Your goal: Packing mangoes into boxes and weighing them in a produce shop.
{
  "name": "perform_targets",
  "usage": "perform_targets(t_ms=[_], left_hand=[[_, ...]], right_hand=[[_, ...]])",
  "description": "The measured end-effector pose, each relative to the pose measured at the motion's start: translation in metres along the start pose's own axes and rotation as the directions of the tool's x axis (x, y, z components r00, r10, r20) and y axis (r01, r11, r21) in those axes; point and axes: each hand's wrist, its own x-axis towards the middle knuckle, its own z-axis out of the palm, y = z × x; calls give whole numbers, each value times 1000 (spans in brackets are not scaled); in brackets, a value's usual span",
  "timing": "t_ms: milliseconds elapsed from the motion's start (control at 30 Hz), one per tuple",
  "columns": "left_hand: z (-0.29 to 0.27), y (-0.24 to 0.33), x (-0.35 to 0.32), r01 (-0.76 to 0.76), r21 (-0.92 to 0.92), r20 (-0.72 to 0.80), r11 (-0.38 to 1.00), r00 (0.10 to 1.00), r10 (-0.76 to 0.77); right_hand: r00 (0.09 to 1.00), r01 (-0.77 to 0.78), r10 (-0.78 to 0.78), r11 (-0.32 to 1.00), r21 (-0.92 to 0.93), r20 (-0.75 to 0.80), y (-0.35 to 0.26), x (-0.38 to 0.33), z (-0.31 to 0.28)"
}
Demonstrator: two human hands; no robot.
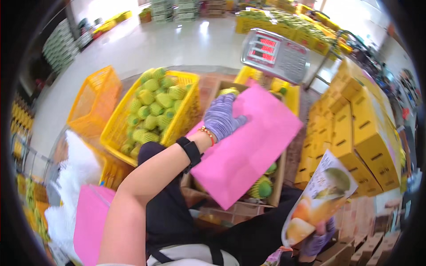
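Note:
My left hand (pixel 220 116), in a purple glove with a bead bracelet and a black wristband, lies flat on the upper left corner of a large pink paper sheet (pixel 248 146). The sheet covers a cardboard box (pixel 278 186) of green fruits in foam nets (pixel 262 188); one fruit shows just above my fingers. My right hand (pixel 317 239), also in a purple glove, grips a printed card with fruit pictures (pixel 319 199) at the lower right, beside the box.
A yellow crate (pixel 116 124) full of netted green fruits stands left of the box, an orange crate (pixel 91 104) beyond it. A digital scale (pixel 275 53) sits behind the box. Stacked yellow cartons (pixel 355 128) fill the right. More pink sheets (pixel 91 221) lie lower left.

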Motion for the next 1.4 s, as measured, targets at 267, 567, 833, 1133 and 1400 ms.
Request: perform_targets(t_ms=[267,567,833,1133,1400], left_hand=[[-124,-89,-84,348,-147,732,926,668,-135],[-289,-332,-177,900,420,-599,118,373,-709],[-291,-347,-253,922,332,-556,-200,20,-831],[-407,-372,-342,839,-393,-698,-376,-538,-472],[-448,-363,-455,846,116,-362,-520,-451,-816]], right_hand=[[777,620,-402,627,-472,485,76,114,73],[801,-81,274,930,-357,532,104,135,141],[894,322,35,644,-694,447,132,143,151],[863,270,84,757,-594,499,134,151,149],[848,416,-51,680,-603,528,149,151,146]])
